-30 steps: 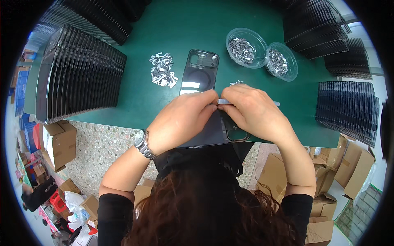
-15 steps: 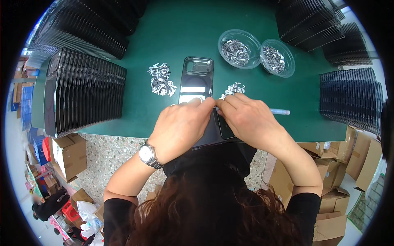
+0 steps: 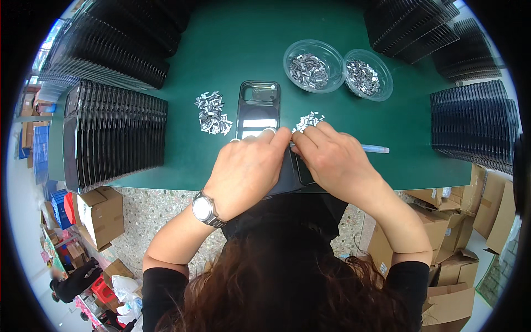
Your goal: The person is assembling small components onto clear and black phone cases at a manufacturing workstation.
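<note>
A clear phone case with a dark tint point(image 3: 259, 110) lies upright on the green table. Over its lower right edge my left hand point(image 3: 251, 163) is closed, fingers curled under and thumb at the edge. My right hand point(image 3: 334, 157) meets it there, closed and back up. A pale blue pen-shaped stick point(image 3: 376, 149) comes out on the right side of my right hand; a light tip shows between the fingers, though its middle is hidden. Another dark phone case point(image 3: 304, 174) lies partly under my right hand. Small silver pieces point(image 3: 307, 122) are heaped just beyond it.
More silver pieces lie in a pile point(image 3: 213, 113) left of the case. Two clear plastic bowls, one large point(image 3: 332, 55) and one small point(image 3: 386, 72), hold others. Stacked phone cases point(image 3: 119, 138) line the left; another stack point(image 3: 470, 127) is right. Cardboard boxes point(image 3: 99, 216) stand on the floor.
The view has shifted slightly, so the bowls and phone case appear a little farther left. Both hands keep nearly the same pose at the case's edge.
</note>
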`<action>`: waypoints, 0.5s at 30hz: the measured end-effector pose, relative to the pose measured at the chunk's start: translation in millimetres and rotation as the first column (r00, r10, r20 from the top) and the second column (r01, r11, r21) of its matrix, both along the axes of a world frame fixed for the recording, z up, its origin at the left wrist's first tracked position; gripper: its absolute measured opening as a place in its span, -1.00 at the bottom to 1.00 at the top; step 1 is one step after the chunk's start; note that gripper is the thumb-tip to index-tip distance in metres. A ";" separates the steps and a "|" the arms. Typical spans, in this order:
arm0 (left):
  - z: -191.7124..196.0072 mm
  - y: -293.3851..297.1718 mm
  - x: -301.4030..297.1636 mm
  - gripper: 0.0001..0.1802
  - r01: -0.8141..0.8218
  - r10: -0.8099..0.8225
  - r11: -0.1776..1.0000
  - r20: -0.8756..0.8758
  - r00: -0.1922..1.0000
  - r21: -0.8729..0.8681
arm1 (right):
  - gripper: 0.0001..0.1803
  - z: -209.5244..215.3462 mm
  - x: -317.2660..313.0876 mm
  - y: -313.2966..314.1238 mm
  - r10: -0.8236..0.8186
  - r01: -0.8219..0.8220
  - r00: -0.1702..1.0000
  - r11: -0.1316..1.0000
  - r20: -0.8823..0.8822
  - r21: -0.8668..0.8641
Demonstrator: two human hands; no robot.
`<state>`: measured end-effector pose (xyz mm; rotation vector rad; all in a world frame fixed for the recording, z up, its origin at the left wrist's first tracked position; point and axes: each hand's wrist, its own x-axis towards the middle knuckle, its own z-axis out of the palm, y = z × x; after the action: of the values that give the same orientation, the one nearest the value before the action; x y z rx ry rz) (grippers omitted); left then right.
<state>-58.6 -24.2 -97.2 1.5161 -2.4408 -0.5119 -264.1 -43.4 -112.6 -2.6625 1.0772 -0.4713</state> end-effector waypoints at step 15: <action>58.5 -13.3 56.3 -0.54 0.073 0.258 0.719 -0.363 0.895 0.691 | -0.61 10.1 -1.5 -15.3 0.116 0.052 0.926 0.904 0.361 -0.424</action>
<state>-2.3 -37.6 -38.7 1.5043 -1.8648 -1.6971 -265.5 -58.7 -102.5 -2.7577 0.8861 -1.2903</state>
